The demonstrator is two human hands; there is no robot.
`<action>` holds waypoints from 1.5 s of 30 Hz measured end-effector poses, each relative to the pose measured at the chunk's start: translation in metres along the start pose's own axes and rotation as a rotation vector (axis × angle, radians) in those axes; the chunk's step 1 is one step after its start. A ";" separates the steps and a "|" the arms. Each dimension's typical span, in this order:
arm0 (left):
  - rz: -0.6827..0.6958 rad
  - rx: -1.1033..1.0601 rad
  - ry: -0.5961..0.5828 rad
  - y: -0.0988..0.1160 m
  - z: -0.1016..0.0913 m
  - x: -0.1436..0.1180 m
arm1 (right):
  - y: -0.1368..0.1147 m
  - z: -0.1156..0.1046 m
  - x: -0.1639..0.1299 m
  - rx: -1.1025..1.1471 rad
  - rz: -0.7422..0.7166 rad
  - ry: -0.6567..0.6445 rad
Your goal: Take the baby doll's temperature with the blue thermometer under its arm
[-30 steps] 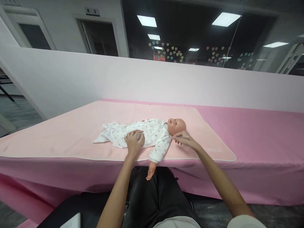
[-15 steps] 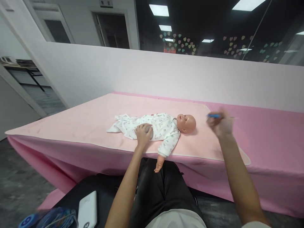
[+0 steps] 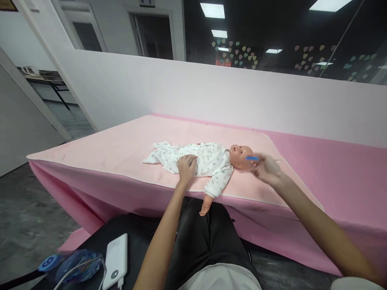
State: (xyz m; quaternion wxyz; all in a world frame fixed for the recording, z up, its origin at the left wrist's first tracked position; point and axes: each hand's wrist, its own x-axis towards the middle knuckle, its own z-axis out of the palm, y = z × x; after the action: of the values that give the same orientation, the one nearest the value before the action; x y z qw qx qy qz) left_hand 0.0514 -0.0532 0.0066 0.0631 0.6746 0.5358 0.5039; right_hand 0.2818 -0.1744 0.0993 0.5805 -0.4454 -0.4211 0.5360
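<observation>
A baby doll [image 3: 208, 161] lies on its back, head to the right, dressed in a white patterned sleeper. One of its arms hangs over the table's front edge. My left hand [image 3: 186, 167] is on the doll's middle, fingers curled around something small and greyish that is mostly hidden. Beside the doll's head, my right hand [image 3: 266, 167] is closed on a slender stick with a blue end [image 3: 252, 158]. Its blue end points left in front of the head, and a pale tip shows behind the hand. Motion blur hides what kind of stick it is.
A pale pink mat [image 3: 121, 145] lies over a darker pink cloth [image 3: 341, 169] on the table. At lower left, a white power bank [image 3: 116, 259] with a cable sits on a black surface beside a blue plastic bundle [image 3: 78, 266]. A white wall [image 3: 211, 92] borders the table's far side.
My right hand has moved left with the blue-ended stick, from beyond the doll's head to right beside it. The left hand stays on the doll. The whole view has shifted slightly.
</observation>
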 end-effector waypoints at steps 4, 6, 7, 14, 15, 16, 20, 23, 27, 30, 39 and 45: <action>-0.004 0.007 0.003 -0.001 0.001 0.000 | -0.005 -0.007 0.000 -0.151 0.119 -0.040; -0.003 0.006 0.000 -0.002 0.001 0.000 | -0.015 -0.011 0.006 -0.172 0.109 -0.007; 0.000 0.006 -0.002 -0.003 0.001 0.001 | -0.020 -0.012 0.010 -0.142 0.047 0.056; 0.014 0.006 -0.004 -0.003 0.000 0.002 | -0.006 -0.016 0.014 0.068 0.127 0.156; 0.011 0.006 -0.005 -0.003 0.000 0.002 | -0.002 -0.017 0.013 0.105 0.103 0.173; 0.008 0.007 -0.005 -0.003 0.000 0.002 | 0.001 -0.019 0.012 0.145 0.065 0.224; 0.009 -0.006 -0.017 -0.004 -0.001 0.002 | -0.006 -0.025 0.015 0.125 0.214 0.279; 0.016 -0.025 -0.023 -0.005 -0.001 0.002 | -0.020 -0.021 0.018 0.131 0.115 0.238; 0.016 -0.017 -0.010 -0.004 0.000 0.003 | -0.017 -0.011 0.023 -0.080 0.076 0.080; 0.016 -0.033 -0.016 -0.004 -0.001 0.003 | -0.002 -0.019 0.026 -0.219 0.055 0.054; 0.071 0.008 0.052 -0.002 -0.001 -0.003 | 0.046 -0.081 0.023 -1.096 -0.301 0.033; 0.286 0.119 0.153 0.011 0.004 -0.008 | 0.068 -0.092 0.019 -1.689 -0.495 -0.163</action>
State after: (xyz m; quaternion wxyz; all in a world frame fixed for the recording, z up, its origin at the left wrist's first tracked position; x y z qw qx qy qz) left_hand 0.0622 -0.0621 0.0063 -0.0903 0.7061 0.4664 0.5251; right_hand 0.3549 -0.1597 0.0109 0.1250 -0.5820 -0.8009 -0.0650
